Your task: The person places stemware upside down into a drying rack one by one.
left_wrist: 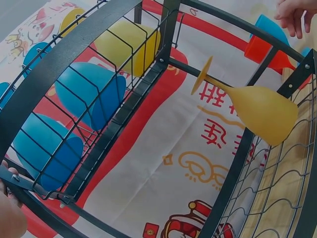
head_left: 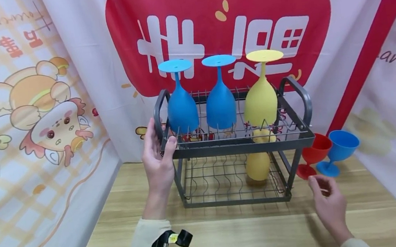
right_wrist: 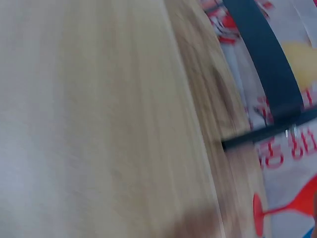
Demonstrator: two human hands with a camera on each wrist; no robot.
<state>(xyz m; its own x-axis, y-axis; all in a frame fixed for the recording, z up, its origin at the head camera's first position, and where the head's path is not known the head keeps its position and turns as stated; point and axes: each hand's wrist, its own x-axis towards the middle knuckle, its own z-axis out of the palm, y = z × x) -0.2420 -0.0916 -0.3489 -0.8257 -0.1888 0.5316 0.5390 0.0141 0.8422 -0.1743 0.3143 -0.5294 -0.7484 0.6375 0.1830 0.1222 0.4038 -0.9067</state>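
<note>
My left hand (head_left: 158, 161) grips the upper left corner of a dark metal two-tier rack (head_left: 238, 149), thumb on the front. Upside down on the top tier stand a blue goblet (head_left: 182, 111), a second blue goblet (head_left: 220, 106) and a yellow goblet (head_left: 261, 103). Another yellow goblet (left_wrist: 262, 109) is upside down on the lower tier, toward the right. My right hand (head_left: 329, 206), fingers loosely bent and holding nothing, is over the table right of the rack. Just beyond it, a red goblet (head_left: 318, 150) and a blue goblet (head_left: 344, 146) stand upright.
The wooden table (head_left: 227, 239) runs under the rack. A printed cloth (head_left: 90, 29) hangs behind, with patterned cloth on both sides. A black strap (head_left: 173, 239) is around my left sleeve.
</note>
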